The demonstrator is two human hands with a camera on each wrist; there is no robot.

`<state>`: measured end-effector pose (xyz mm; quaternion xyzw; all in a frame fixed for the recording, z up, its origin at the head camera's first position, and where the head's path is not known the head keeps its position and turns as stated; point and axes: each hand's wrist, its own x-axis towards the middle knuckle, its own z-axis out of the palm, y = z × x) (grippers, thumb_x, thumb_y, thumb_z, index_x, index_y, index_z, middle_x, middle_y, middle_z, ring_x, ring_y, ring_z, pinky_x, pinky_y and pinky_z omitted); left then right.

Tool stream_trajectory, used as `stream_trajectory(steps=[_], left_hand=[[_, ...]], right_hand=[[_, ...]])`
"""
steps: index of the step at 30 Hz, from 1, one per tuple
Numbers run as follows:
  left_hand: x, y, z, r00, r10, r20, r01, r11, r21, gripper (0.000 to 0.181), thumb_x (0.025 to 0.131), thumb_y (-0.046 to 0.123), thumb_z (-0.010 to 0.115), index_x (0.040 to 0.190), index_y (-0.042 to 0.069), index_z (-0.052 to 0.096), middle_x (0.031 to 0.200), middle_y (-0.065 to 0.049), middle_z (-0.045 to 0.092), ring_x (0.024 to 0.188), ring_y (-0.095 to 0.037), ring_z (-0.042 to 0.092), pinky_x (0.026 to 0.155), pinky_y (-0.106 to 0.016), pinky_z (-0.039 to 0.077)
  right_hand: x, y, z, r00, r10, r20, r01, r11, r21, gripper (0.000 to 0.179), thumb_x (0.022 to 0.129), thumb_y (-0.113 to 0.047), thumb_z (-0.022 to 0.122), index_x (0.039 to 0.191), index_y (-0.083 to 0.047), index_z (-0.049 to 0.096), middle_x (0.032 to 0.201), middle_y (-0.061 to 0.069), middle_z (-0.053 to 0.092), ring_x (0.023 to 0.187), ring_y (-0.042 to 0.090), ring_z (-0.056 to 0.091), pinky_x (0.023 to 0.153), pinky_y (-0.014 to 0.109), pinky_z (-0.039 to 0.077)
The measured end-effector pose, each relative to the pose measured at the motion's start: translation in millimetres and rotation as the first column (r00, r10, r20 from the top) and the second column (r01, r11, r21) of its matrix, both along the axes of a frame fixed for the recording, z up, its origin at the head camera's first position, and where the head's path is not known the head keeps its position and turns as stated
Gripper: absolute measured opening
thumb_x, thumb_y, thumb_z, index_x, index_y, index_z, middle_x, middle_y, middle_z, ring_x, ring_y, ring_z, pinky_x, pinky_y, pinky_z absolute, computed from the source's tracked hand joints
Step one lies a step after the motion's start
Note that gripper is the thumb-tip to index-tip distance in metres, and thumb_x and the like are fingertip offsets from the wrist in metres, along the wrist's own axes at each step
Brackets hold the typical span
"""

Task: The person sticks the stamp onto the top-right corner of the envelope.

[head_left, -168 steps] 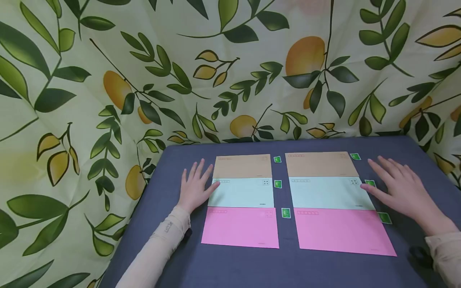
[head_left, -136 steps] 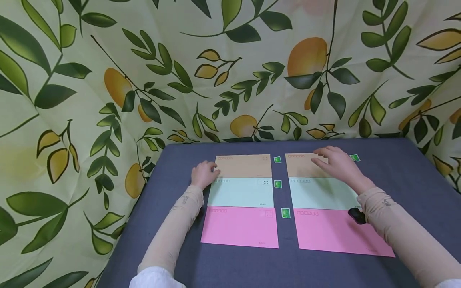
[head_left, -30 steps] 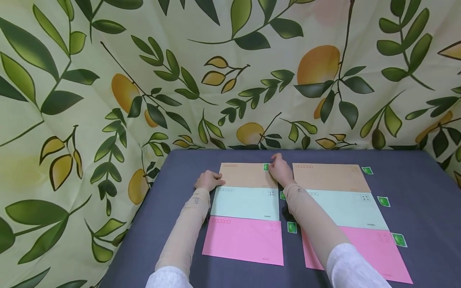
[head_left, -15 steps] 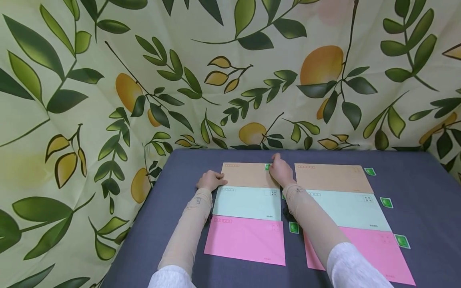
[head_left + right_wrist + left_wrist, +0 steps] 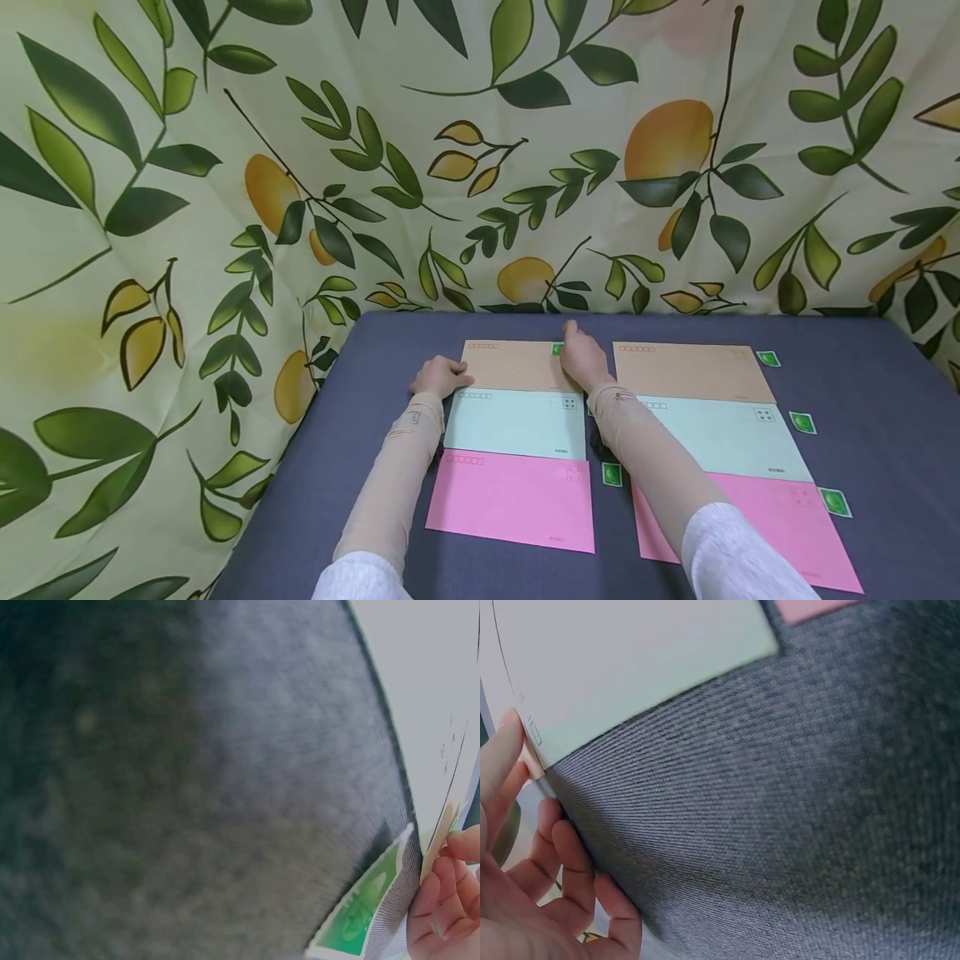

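At the top of the left column of envelopes lies a brown envelope (image 5: 510, 371). My left hand (image 5: 439, 377) pinches its left edge, thumb on top, with the other fingers curled below in the left wrist view. My right hand (image 5: 585, 357) grips the right edge near the upper corner, thumb and curled fingers close together. A green postage stamp (image 5: 557, 349) lies on that corner, partly hidden by the right hand. Below follow a pale blue envelope (image 5: 506, 425) and a pink envelope (image 5: 510, 504). In the right wrist view, another green stamp (image 5: 365, 904) lies beside the pale blue envelope.
A second column has a brown envelope (image 5: 690, 372), a pale blue one (image 5: 720, 437) and a pink one (image 5: 757, 517), partly behind the right forearm. Green stamps lie along its right side, the lowest a stamp (image 5: 835, 502). A leaf-patterned curtain (image 5: 480, 167) rises behind the dark table (image 5: 900, 450).
Both hands moved from spread beside the columns to the left brown envelope. Its stamp went from the table onto its upper right corner. Over the last second the hands have stayed put.
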<state>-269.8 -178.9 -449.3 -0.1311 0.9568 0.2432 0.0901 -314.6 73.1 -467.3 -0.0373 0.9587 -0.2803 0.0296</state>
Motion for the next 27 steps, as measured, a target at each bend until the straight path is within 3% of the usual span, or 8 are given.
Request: stream_trajectory(steps=[7, 15, 20, 24, 27], left_hand=[[1.0, -2.2, -1.1, 1.000, -0.026, 0.002, 0.026, 1.000, 0.005, 0.040, 0.082, 0.042, 0.068, 0.120, 0.033, 0.062, 0.133, -0.003, 0.057, 0.118, -0.034, 0.054, 0.091, -0.058, 0.039], [7.0, 1.2, -3.3, 1.000, -0.007, -0.007, 0.007, 1.000, -0.008, 0.044, 0.082, 0.042, 0.068, 0.124, 0.031, 0.060, 0.134, -0.004, 0.056, 0.119, -0.035, 0.052, 0.093, -0.061, 0.036], [10.0, 6.8, -1.3, 1.000, 0.017, -0.025, -0.017, 1.000, 0.020, 0.044, 0.083, 0.036, 0.068, 0.125, 0.028, 0.060, 0.135, -0.006, 0.054, 0.121, -0.036, 0.051, 0.095, -0.063, 0.032], [9.6, 10.0, -0.6, 0.998, 0.030, -0.053, -0.028, 0.999, 0.020, 0.045, 0.083, 0.036, 0.068, 0.127, 0.029, 0.059, 0.137, -0.005, 0.053, 0.123, -0.035, 0.049, 0.097, -0.063, 0.028], [8.9, 11.1, -2.8, 0.998, 0.021, -0.067, -0.021, 1.000, -0.003, 0.047, 0.083, 0.039, 0.067, 0.128, 0.030, 0.057, 0.137, -0.004, 0.053, 0.126, -0.032, 0.048, 0.099, -0.062, 0.025]], right_hand=[[2.0, 1.6, 0.8, 0.999, 0.045, -0.026, -0.045, 0.999, 0.012, 0.040, 0.096, -0.009, 0.041, 0.133, 0.000, 0.031, 0.122, 0.025, 0.055, 0.106, 0.040, 0.059, 0.086, 0.050, 0.048], [7.0, 8.9, 4.1, 0.994, 0.103, -0.021, -0.102, 0.994, 0.027, 0.051, 0.093, -0.012, 0.048, 0.139, 0.001, 0.027, 0.130, 0.028, 0.051, 0.112, 0.040, 0.056, 0.091, 0.049, 0.046], [9.5, 16.3, 7.4, 0.994, 0.101, -0.049, -0.100, 0.995, 0.007, 0.053, 0.091, -0.016, 0.053, 0.137, 0.000, 0.033, 0.111, 0.021, 0.062, 0.091, 0.031, 0.063, 0.076, 0.041, 0.051], [11.0, 23.8, 15.4, 0.989, 0.109, -0.104, -0.110, 0.994, 0.001, 0.052, 0.089, -0.015, 0.055, 0.135, 0.000, 0.036, 0.089, 0.012, 0.061, 0.069, 0.021, 0.056, 0.060, 0.032, 0.045], [14.3, 29.2, 22.8, 0.981, 0.137, -0.135, -0.137, 0.991, 0.014, 0.050, 0.089, -0.015, 0.056, 0.134, 0.000, 0.038, 0.083, 0.009, 0.059, 0.062, 0.018, 0.053, 0.055, 0.028, 0.041]])
